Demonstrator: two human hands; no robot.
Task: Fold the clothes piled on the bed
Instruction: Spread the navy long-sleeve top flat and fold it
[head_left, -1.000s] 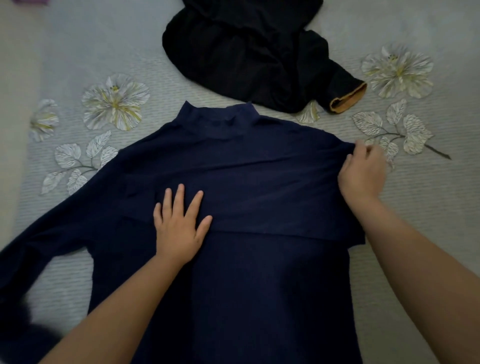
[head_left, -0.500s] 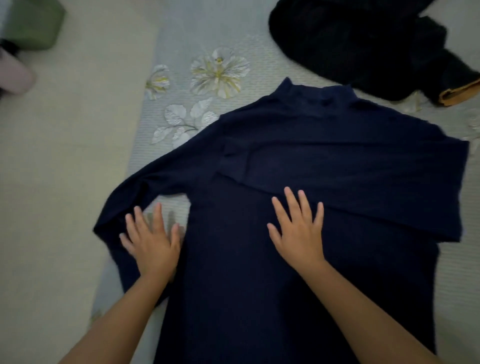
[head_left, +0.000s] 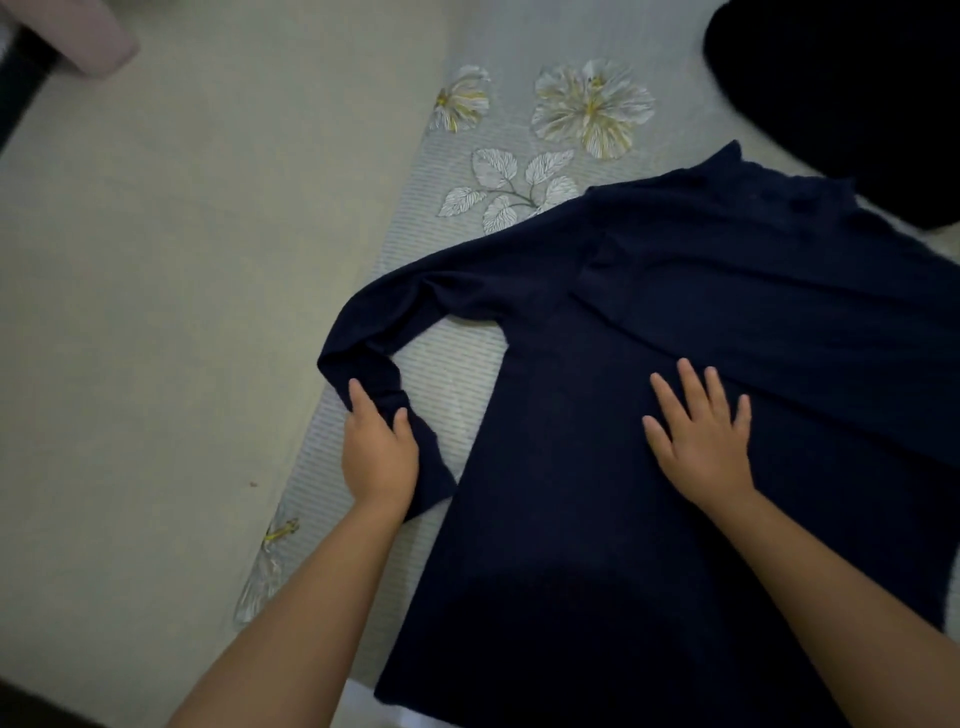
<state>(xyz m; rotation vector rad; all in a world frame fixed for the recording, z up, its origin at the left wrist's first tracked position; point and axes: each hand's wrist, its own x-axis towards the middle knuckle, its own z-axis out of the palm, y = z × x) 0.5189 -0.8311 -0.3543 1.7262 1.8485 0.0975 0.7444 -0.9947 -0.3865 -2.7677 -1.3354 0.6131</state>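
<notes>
Now gripping the sleeve (head_left: 374, 374), left hand (head_left: 379, 457); right hand (head_left: 701, 441) flat (floral bedsheet (head_left: 467, 364), pale floor (head_left: 156, 312)).

Long-sleeved high-neck knit top (head_left: 649, 519): uniform dark navy, no print, same tone on body, collar and sleeve.

Crumpled garment at upper right (head_left: 841, 93): black, plain; detail lost in the low light.

Quilted bed cover (head_left: 457, 374): pale grey-blue with fine lighter horizontal stripes. Printed on it, large flowers (head_left: 592, 106) with white petals, thin dark veining and yellow centres; a leaf sprig (head_left: 511, 189) in white with grey outlines and a brownish stem. One more yellow-and-white flower sits at the cover's near edge.

Floor (head_left: 182, 312): plain pale beige-cream.

Rounded object at top left (head_left: 83, 31): dusty pink, blurred.
</notes>
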